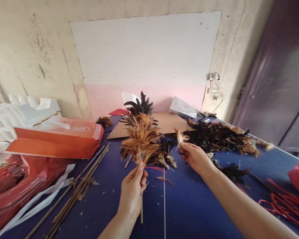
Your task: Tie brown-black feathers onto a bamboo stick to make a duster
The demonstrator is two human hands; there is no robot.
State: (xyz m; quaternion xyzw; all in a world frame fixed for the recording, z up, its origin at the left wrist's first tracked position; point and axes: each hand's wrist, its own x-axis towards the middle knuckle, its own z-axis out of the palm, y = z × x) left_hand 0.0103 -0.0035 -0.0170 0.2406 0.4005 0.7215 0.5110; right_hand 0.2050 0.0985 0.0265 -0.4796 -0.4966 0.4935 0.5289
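My left hand [134,184] is closed round the stick of a feather duster [142,137], just below its lowest feathers. Orange-brown feathers cover the lower part of the duster and black ones its tip. A red string [154,168] trails to the right from the bound spot at my thumb. To the right, my right hand [195,157] pinches a small tuft of pale brown feathers [180,136] between thumb and fingers. Beyond that hand lies a heap of black and brown feathers [219,136]. Some loose feathers [165,154] lie behind the duster.
Several thin sticks [77,192] lie at the left beside white straps [40,202], a red plastic bag [37,176] and an orange bag [57,139]. Cardboard [169,121] rests at the back of the blue table [189,205]. Red cord [284,202] lies at the right.
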